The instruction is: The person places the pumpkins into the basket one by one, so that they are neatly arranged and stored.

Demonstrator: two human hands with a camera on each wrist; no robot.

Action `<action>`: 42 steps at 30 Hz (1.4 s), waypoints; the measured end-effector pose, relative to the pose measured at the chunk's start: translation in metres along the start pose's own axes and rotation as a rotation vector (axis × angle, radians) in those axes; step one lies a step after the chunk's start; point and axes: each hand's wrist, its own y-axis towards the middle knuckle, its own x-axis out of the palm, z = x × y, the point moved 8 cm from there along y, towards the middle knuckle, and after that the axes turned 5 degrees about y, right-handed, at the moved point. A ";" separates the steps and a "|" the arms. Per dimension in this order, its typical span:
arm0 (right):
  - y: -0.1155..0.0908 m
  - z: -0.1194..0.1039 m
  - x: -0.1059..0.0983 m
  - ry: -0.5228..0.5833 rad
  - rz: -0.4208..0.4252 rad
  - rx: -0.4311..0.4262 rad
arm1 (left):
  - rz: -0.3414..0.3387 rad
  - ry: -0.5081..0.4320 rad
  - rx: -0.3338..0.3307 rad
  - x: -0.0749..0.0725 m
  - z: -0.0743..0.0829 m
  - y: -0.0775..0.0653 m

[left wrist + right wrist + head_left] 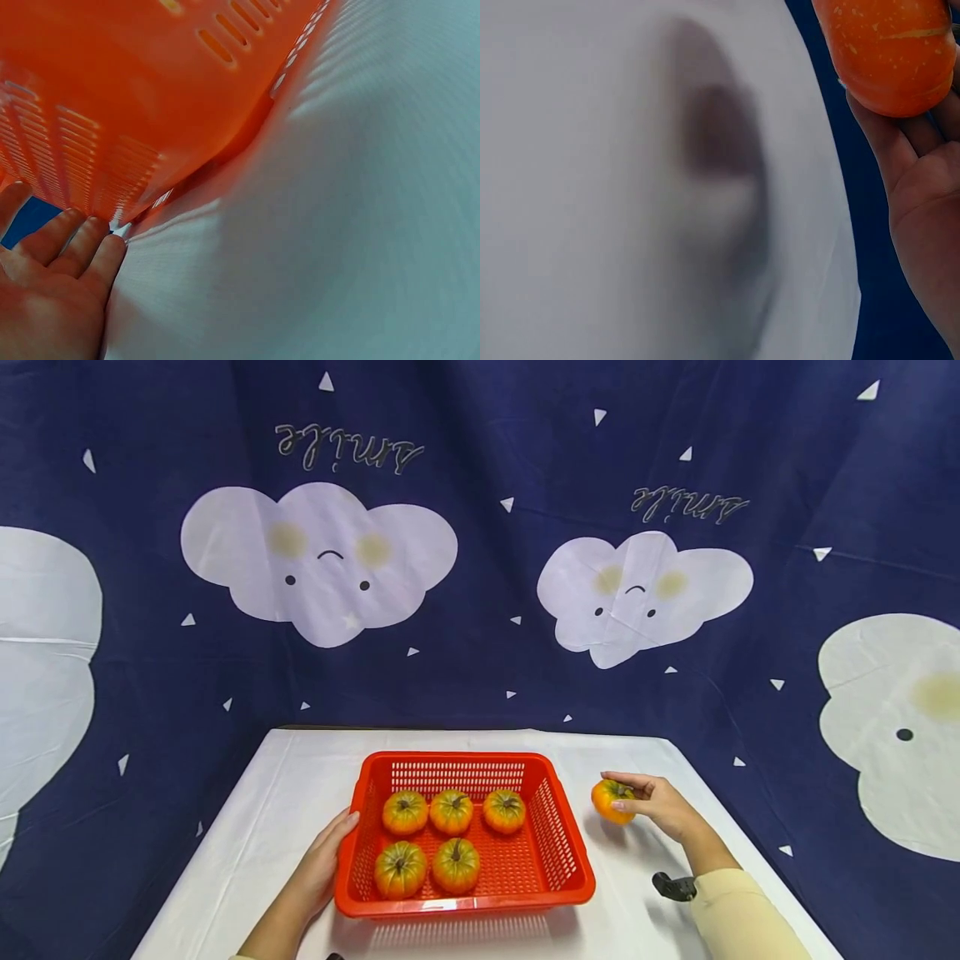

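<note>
A red plastic basket (517,860) sits on the white table with several small orange-and-green pumpkins (452,812) inside, two in the front row and the others behind. My left hand (327,853) rests against the basket's left side. In the left wrist view, the fairly straight fingers (71,244) touch the slotted outer wall (112,127). To the right of the basket, my right hand (660,806) holds another small pumpkin (609,800) between thumb and fingers, above the tabletop. The right wrist view shows this pumpkin's orange underside (892,60), with its shadow apart from it on the cloth.
A white cloth covers the table (300,760). Behind it hangs a dark blue curtain (480,677) printed with clouds and small triangles. A black strap end (673,887) sticks out from the right sleeve (742,914).
</note>
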 end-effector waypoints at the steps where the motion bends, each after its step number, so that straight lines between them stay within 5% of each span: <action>1: 0.002 -0.002 0.000 -0.001 0.002 -0.003 | 0.003 0.000 -0.002 0.000 0.000 0.000; 8: 0.015 -0.013 0.003 0.010 0.014 -0.011 | -0.004 0.014 -0.010 0.000 -0.004 -0.003; 18: 0.033 -0.044 0.016 0.044 -0.018 -0.139 | -0.019 0.001 0.005 0.000 -0.002 -0.002; 42: 0.065 -0.105 0.087 0.070 -0.297 -0.261 | -0.010 -0.008 0.008 0.001 0.000 -0.002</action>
